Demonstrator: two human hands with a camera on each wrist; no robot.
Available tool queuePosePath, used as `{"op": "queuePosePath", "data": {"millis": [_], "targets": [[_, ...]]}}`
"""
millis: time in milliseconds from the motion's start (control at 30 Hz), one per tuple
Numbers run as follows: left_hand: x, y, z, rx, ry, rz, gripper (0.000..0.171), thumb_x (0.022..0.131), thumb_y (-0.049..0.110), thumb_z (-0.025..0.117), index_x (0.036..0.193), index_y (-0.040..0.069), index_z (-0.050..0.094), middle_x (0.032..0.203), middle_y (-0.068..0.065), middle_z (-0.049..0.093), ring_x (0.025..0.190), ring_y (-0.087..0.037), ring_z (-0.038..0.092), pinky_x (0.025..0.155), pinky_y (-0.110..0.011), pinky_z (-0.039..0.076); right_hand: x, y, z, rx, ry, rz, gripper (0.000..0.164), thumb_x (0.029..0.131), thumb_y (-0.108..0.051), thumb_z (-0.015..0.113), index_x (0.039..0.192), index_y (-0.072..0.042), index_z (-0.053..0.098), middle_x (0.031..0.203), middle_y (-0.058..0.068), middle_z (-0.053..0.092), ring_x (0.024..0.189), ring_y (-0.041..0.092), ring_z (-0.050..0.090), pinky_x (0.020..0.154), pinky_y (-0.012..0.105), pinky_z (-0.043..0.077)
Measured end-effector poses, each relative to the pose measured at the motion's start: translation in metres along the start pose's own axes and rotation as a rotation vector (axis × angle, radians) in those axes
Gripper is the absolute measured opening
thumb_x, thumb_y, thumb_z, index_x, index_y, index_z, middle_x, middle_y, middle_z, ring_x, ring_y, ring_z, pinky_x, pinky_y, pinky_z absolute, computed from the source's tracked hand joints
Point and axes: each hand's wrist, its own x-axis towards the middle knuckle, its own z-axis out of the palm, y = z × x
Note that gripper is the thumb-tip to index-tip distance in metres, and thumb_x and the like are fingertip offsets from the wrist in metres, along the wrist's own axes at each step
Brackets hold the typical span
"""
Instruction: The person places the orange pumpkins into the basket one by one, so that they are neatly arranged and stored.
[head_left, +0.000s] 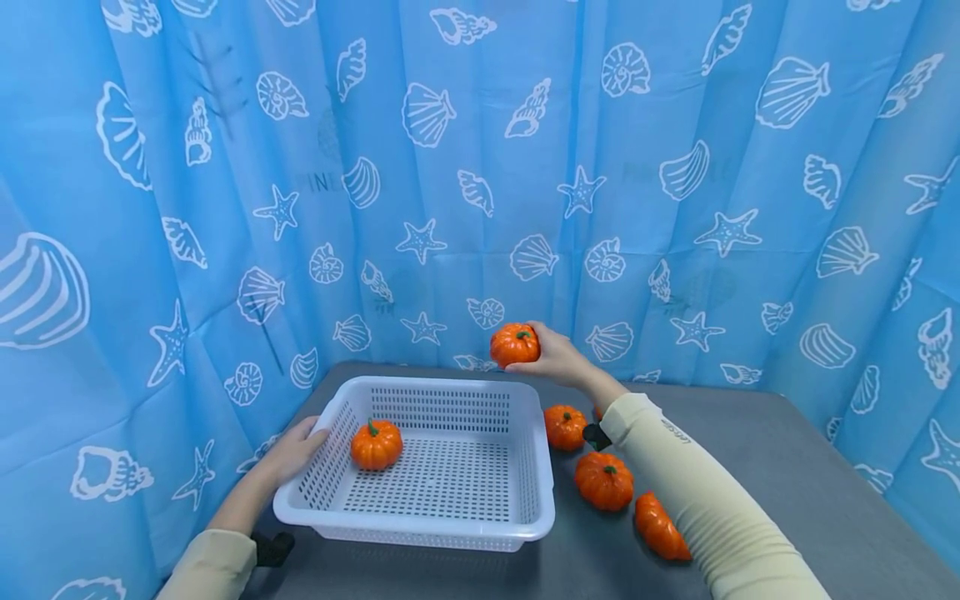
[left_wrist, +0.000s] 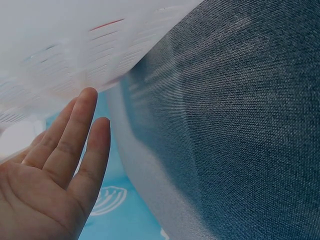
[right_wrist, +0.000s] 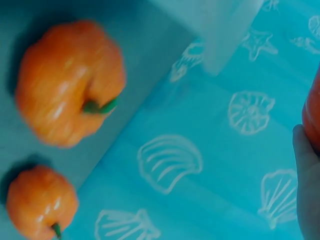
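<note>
My right hand point(head_left: 557, 357) holds a small orange pumpkin point(head_left: 513, 346) with a green stem, raised above the table's back edge, right of the basket's middle. In the right wrist view, part of that pumpkin point(right_wrist: 314, 117) shows at the right edge beside the fingers. My left hand point(head_left: 291, 452) grips the left rim of a white perforated plastic basket point(head_left: 420, 527), thumb over the rim. From the left wrist view, its fingers point(left_wrist: 67, 145) lie straight along the basket's outer wall. One orange pumpkin point(head_left: 377, 445) sits inside, toward the basket's left.
Right of the basket, several pumpkins lie on the grey table point(head_left: 750, 450): one by the basket wall point(head_left: 565, 427), a pumpkin nearer me point(head_left: 604, 482), and another pumpkin point(head_left: 660, 527) partly behind my right sleeve. A blue shell-patterned curtain point(head_left: 480, 208) hangs around the table's back and sides.
</note>
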Motion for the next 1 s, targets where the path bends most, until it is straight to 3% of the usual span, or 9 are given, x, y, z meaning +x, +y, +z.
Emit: {"op": "queuePosePath", "data": {"millis": [233, 567, 1000], "targets": [[0.001, 0.000, -0.001, 0.006, 0.005, 0.000, 0.050, 0.103, 0.032, 0.038, 0.144, 0.009, 0.024, 0.110, -0.021, 0.064, 0.078, -0.029, 0.071, 0.061, -0.043, 0.059, 0.017, -0.024, 0.029, 0.036, -0.055, -0.049, 0.076, 0.077, -0.033, 0.078, 0.136, -0.007, 0.038, 0.123, 0.010, 0.056, 0.104, 0.023, 0.058, 0.090, 0.039, 0.052], [0.000, 0.001, -0.002, -0.004, -0.003, 0.009, 0.051, 0.102, 0.033, 0.039, 0.144, 0.009, 0.023, 0.111, -0.021, 0.063, 0.079, -0.029, 0.071, 0.061, -0.043, 0.059, 0.022, -0.057, 0.069, 0.054, -0.139, -0.034, 0.079, 0.077, -0.036, 0.078, 0.139, -0.013, 0.035, 0.124, 0.004, 0.055, 0.103, 0.017, 0.056, 0.089, 0.034, 0.053], [-0.001, 0.003, -0.001, -0.001, 0.002, -0.007, 0.051, 0.102, 0.032, 0.039, 0.145, 0.010, 0.023, 0.113, -0.021, 0.062, 0.079, -0.029, 0.071, 0.062, -0.044, 0.059, 0.029, -0.076, 0.107, 0.107, -0.188, -0.026, 0.076, 0.076, -0.038, 0.078, 0.135, -0.010, 0.041, 0.119, 0.004, 0.058, 0.100, 0.016, 0.058, 0.085, 0.031, 0.053]]}}
